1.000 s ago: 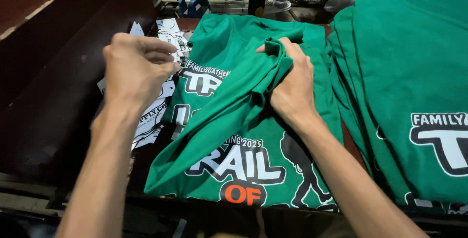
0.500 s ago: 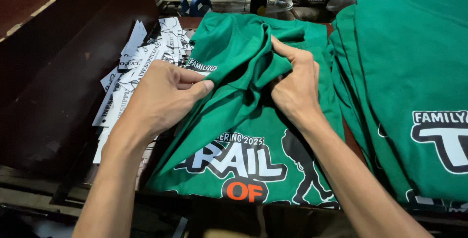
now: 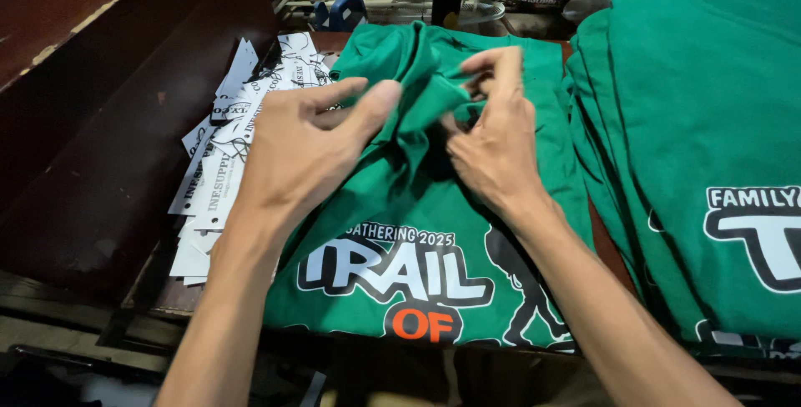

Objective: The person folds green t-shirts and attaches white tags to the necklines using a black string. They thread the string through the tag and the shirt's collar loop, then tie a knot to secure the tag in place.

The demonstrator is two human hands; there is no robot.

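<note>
A green t-shirt [image 3: 417, 232] with a white, black and orange print lies face up in front of me, its upper part bunched into a raised fold. My left hand [image 3: 304, 153] lies on the left side of that fold, thumb and forefinger closing on the cloth. My right hand [image 3: 492, 136] pinches the bunched fabric near the collar from the right. The fingertips of both hands nearly meet over the fold.
A stack of the same green printed t-shirts [image 3: 709, 148] lies at the right. White card tags with strings [image 3: 221, 169] are piled at the left beside a dark wooden board [image 3: 100, 123]. A blue tool [image 3: 338, 11] and clutter sit at the back.
Both hands have moved up the shirt toward the collar. The left hand went from raised off the shirt to gripping the fold, and the fabric is bunched higher.
</note>
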